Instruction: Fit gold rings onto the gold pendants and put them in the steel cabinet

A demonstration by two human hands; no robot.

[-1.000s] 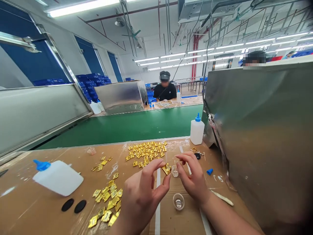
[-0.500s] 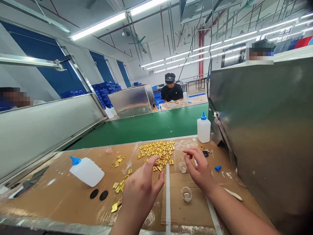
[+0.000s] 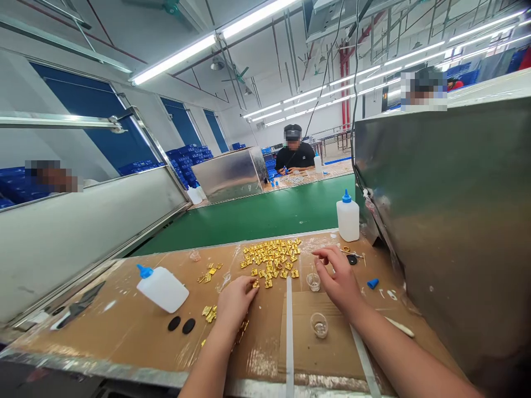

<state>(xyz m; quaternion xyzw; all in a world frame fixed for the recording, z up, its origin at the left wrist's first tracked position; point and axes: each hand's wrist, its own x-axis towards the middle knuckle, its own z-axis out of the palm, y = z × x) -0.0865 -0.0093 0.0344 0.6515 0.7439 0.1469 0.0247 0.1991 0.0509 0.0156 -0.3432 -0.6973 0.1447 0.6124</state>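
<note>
My left hand is low over the table, its thumb and fingertips closed at a small gold metal piece at the near left edge of a pile of gold pieces. More gold pieces lie beside and partly behind this wrist. My right hand hovers with thumb and index finger bent toward each other; whatever is between them is too small to make out. Just below its fingertips stands a small clear cup. A second clear cup sits nearer me on a cardboard sheet.
A white bottle with a blue cap lies left, near two black discs. Another bottle stands back right, near a blue cap. A metal panel borders the right. Beyond a green belt sits a co-worker.
My left hand has drawn farther from me and left, and its thumb and fingers have come together. My right hand stays nearly in place. The view has shifted slightly left.
</note>
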